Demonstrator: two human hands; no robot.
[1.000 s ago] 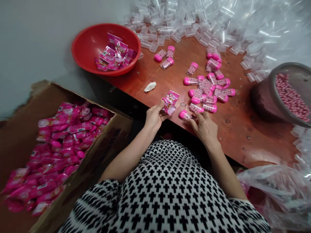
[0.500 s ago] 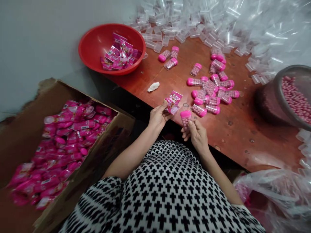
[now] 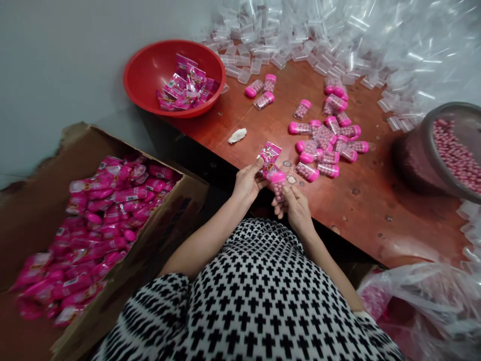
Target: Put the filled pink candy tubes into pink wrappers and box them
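Shifted leftward since the earlier frame, the jar [image 3: 278, 190] meets the lower end of the wrapper [image 3: 269, 154] beside the table [image 3: 349, 213]. Right hand [image 3: 299, 209]: clamped on the jar. Left hand [image 3: 246, 183]: pinching the wrapper. Loose jars [image 3: 323, 136] lie rightward; the bowl [image 3: 141, 82] stands farther left.

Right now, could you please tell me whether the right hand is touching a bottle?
Touching: the head view shows the right hand holding a bottle, thumb against its clear side below the pink cap.
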